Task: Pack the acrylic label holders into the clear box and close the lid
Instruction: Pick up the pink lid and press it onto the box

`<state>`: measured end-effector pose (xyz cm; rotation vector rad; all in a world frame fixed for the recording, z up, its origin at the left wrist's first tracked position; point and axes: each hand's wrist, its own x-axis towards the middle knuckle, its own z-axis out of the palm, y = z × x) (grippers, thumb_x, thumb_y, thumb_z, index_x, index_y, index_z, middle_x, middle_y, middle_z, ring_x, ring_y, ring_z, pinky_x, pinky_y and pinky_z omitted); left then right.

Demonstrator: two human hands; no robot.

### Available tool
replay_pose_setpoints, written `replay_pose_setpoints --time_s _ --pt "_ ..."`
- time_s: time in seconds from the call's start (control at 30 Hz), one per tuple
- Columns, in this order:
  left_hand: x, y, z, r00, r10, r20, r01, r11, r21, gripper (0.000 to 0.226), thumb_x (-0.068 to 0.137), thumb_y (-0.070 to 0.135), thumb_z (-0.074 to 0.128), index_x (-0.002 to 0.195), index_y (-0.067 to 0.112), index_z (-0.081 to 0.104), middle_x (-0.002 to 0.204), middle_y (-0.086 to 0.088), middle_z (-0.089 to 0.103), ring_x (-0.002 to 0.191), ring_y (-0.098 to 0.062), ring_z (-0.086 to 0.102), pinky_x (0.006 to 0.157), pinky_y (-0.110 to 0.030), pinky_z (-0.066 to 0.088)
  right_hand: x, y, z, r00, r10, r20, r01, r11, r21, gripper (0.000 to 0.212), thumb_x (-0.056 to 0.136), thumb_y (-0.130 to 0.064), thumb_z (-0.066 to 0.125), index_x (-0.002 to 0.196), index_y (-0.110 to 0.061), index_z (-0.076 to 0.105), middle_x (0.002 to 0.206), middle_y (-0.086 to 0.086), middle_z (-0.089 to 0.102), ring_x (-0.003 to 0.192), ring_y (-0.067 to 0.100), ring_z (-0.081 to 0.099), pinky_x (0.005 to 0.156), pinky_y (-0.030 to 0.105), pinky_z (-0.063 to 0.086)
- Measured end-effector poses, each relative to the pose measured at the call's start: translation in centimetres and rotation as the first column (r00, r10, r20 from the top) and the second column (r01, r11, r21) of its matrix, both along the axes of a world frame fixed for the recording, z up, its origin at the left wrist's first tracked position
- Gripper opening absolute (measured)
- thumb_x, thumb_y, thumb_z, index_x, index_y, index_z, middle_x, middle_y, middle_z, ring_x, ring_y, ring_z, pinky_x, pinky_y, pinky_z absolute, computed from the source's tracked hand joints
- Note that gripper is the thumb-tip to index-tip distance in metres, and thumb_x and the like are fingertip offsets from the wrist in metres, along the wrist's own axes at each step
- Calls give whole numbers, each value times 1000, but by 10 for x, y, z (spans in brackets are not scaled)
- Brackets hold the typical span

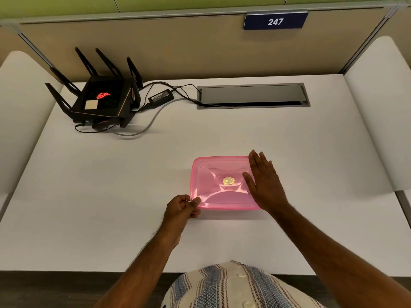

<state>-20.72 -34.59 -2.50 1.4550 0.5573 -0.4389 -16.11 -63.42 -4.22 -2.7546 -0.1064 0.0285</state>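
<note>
A rectangular box with a translucent pink lid (219, 187) sits on the white desk (111, 207), a little right of centre. A round yellow sticker (229, 181) marks the lid's middle. The lid lies on top of the box. My left hand (181, 211) pinches the lid's near left corner between thumb and fingers. My right hand (264, 182) lies flat, fingers together and stretched out, on the lid's right side. The box's contents are hidden under the pink lid; no acrylic label holders show on the desk.
A black router (102, 100) with several antennas stands at the back left, with a power brick (161, 97) and cables trailing to a grey cable hatch (252, 95) at the back. A partition with a sign reading 247 (275, 21) runs behind the desk.
</note>
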Motion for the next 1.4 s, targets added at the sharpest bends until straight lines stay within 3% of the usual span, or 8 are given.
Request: replay_pose_setpoints --time_s 0.33,0.57,0.67,0.73,0.87,1.03,1.23,1.4 --pt "-7 -2 -10 999 14 44 -13 999 -32 36 86 23 76 109 -1 61 83 -16 74 77 -27 69 76 -37 58 0 -2 0 1000 -4 9 3 997 72 62 109 -44 26 163 -17 13 170 -2 10 158 13 -2 128 43 11" --pt "7 11 -7 989 -143 29 143 989 30 33 90 22 75 105 0 56 84 -20 75 80 -32 73 76 -38 61 -1 -9 8 999 -38 -36 48 944 326 64 107 -35 46 162 -20 17 171 -4 12 158 13 2 124 36 14" --pt "13 13 -6 973 -232 10 229 968 105 40 88 32 76 101 0 54 80 -18 75 80 -33 73 77 -42 63 -10 -18 11 973 -223 -65 230 879 417 62 101 -36 58 154 -15 35 156 7 42 145 25 35 120 46 31" --pt "16 14 -6 955 -297 -14 295 940 172 49 87 44 75 97 0 57 78 -15 75 76 -29 74 75 -40 63 -20 -26 13 928 -347 -134 370 818 442 50 96 -43 64 138 -21 47 123 3 64 115 24 59 103 50 46" --pt "14 16 -9 917 -398 -18 387 879 279 64 85 62 68 85 -2 61 74 -11 75 71 -26 74 71 -35 62 -48 -38 13 847 -340 -408 522 676 520 40 91 -63 58 115 -33 49 76 -2 71 75 14 69 77 40 53" --pt "13 15 -12 923 -384 -20 375 889 264 61 87 60 67 76 1 68 72 -14 75 71 -29 74 74 -37 62 -73 -34 21 838 -171 -519 533 464 708 40 92 -50 64 118 -20 59 75 13 76 61 24 68 63 33 55" --pt "11 11 -8 946 -324 -18 321 926 199 57 84 55 70 78 -2 69 76 -17 74 72 -28 73 71 -33 62 -81 -25 25 811 -166 -561 579 368 728 32 95 -23 70 123 -16 55 79 18 76 59 25 68 55 25 50" --pt "9 9 -6 952 -305 -15 302 935 183 55 83 53 69 79 -1 69 76 -17 74 70 -25 72 67 -27 60 -80 -24 28 811 -181 -556 581 350 735 40 94 -16 71 128 -15 50 78 24 74 60 27 67 57 24 52"
